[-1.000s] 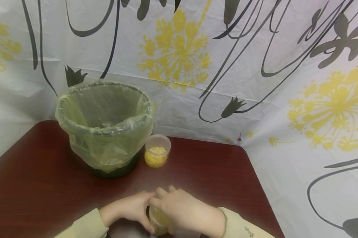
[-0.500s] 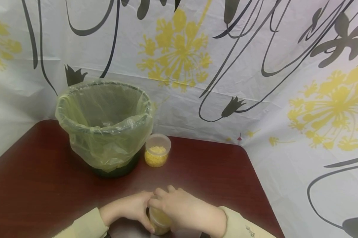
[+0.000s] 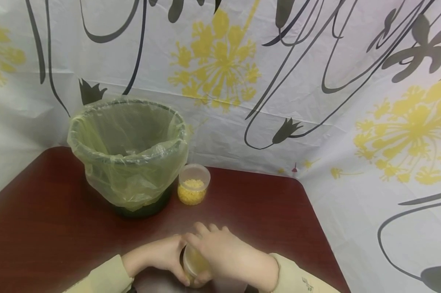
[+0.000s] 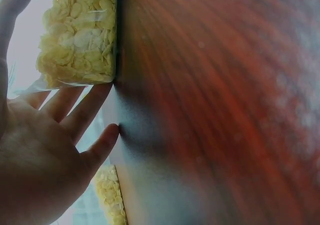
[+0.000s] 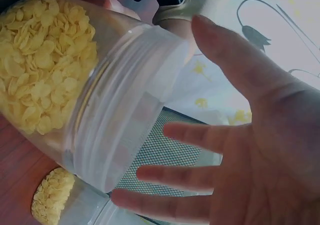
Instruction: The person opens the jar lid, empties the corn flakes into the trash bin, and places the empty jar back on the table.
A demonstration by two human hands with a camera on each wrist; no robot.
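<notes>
A clear plastic jar of yellow flakes stands upright at the table's near edge, fitted with a translucent lid. My left hand holds the jar from its left, thumb on the near side and fingers round the far side. In the left wrist view, those fingers pass behind the flakes. Over the lid is my right hand, its fingers spread and fairly straight. The right wrist view shows the thumb near the lid's edge and the other fingers beside its top.
Farther back stands a lidless clear tub partly filled with yellow flakes. Left of it is a dark mesh bin lined with a yellowish bag. A patterned curtain hangs behind the dark red table.
My right hand's fingers have straightened and risen away from the lid, and its thumb shows lower beside the jar. My left hand keeps its hold on the jar.
</notes>
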